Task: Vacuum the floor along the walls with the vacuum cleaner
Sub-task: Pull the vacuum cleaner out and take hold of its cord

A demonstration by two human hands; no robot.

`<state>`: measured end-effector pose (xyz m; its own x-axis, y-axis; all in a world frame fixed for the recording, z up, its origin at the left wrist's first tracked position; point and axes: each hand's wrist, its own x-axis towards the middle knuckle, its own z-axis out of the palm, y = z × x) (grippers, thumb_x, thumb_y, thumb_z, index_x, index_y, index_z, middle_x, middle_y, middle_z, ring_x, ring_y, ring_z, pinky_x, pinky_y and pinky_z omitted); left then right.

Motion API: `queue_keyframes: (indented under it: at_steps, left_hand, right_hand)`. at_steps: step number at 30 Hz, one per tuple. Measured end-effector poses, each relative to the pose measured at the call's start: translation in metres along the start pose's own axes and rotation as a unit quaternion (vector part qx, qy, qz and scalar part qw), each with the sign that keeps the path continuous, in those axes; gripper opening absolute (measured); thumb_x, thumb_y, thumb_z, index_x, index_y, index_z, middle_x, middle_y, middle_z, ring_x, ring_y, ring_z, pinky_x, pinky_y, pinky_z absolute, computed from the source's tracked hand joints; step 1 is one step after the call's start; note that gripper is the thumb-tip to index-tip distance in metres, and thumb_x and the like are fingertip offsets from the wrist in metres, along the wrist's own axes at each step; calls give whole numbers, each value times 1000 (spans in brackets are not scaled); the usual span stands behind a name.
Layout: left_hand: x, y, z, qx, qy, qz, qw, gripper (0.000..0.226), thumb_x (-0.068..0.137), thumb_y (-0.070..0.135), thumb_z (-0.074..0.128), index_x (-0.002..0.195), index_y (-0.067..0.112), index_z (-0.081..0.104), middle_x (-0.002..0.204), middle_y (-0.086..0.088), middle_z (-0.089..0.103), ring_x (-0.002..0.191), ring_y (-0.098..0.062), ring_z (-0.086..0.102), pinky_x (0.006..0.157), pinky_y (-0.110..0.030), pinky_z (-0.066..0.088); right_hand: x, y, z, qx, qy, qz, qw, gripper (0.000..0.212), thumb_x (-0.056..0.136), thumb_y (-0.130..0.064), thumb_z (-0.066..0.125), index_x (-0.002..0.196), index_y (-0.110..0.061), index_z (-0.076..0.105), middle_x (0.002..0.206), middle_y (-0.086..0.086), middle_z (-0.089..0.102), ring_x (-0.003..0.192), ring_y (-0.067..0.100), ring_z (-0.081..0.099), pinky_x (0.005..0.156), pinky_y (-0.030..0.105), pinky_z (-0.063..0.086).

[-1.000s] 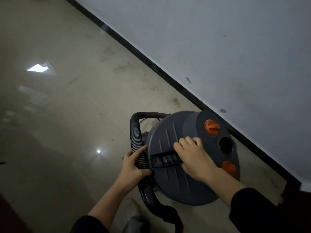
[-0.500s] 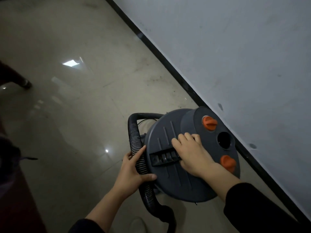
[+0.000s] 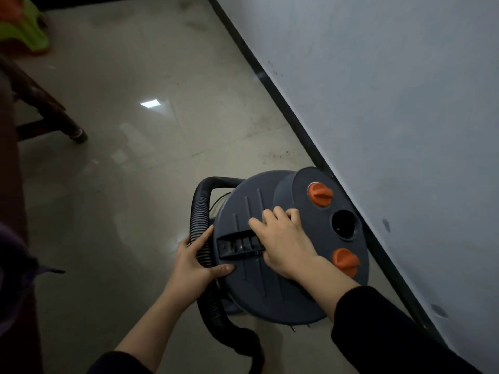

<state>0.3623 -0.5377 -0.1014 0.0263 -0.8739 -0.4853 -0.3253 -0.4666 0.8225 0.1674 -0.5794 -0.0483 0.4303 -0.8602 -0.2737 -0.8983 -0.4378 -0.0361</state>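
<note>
Though gripped exactly as half a second back, now stands tighter to the pale grey painted wall [image 3: 391,103]: round dark grey plastic vacuum cleaner [image 3: 270,287], with lid rim overlapping the black skirting strip [image 3: 280,109], on glossy beige floor tiles [image 3: 162,157]. Drawn much nearer at far left: dark wooden chair leg [image 3: 54,114]. Newly in view in the top corner: bright green plastic stool [image 3: 24,31]. Set into the lid between two orange plastic knobs [image 3: 320,195]: round black opening [image 3: 345,224], too dark inside to tell any contents. Left hand [image 3: 193,263] wrapped round the ribbed black flexible hose [image 3: 199,220] beside the drum, fingers curled about it, thumb laid on the lid's edge. Right hand [image 3: 286,244] palm-down over the moulded black carrying handle [image 3: 237,246], fingers bent across its far end, thumb hidden, wrist cocked, black sleeve [image 3: 378,319] reaching to the forearm.
</note>
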Motion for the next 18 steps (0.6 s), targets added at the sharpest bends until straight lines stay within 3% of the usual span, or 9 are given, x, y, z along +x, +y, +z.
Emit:
queue_keyframes:
  at_steps: [5, 10, 15, 18]
  left_hand:
    - [34, 18, -20, -14, 61, -10, 998, 86, 67, 9, 88, 138, 37, 50, 125, 4, 39, 117, -10, 47, 98, -20, 35]
    - [73, 39, -49, -4, 87, -25, 996, 84, 70, 12, 87, 141, 35, 49, 126, 6, 34, 118, -5, 37, 101, -20, 30]
    - [124, 58, -77, 0, 100, -35, 994, 85, 68, 14, 89, 140, 34, 50, 128, 2, 40, 124, -14, 45, 101, -23, 34]
    - [154, 71, -93, -2, 101, -31, 994, 85, 69, 13, 88, 141, 34, 49, 127, 7, 35, 119, -6, 37, 101, -21, 29]
  right_hand:
    - [60, 4, -21, -8, -11, -30, 999, 44, 87, -16, 55, 128, -18, 38, 120, 9, 44, 114, 30, 36, 98, 44, 26]
    - [121, 3, -40, -5, -11, -50, 999, 42, 87, -17, 57, 126, -18, 39, 119, 10, 45, 115, 31, 36, 100, 45, 26]
    - [182, 9, -60, -2, -10, -62, 998, 44, 87, -18, 58, 127, -19, 40, 120, 9, 45, 116, 31, 37, 100, 45, 26]
    - [220, 13, -72, -5, -8, -64, 998, 44, 87, -14, 56, 127, -19, 40, 119, 9, 45, 114, 31, 37, 99, 44, 26]
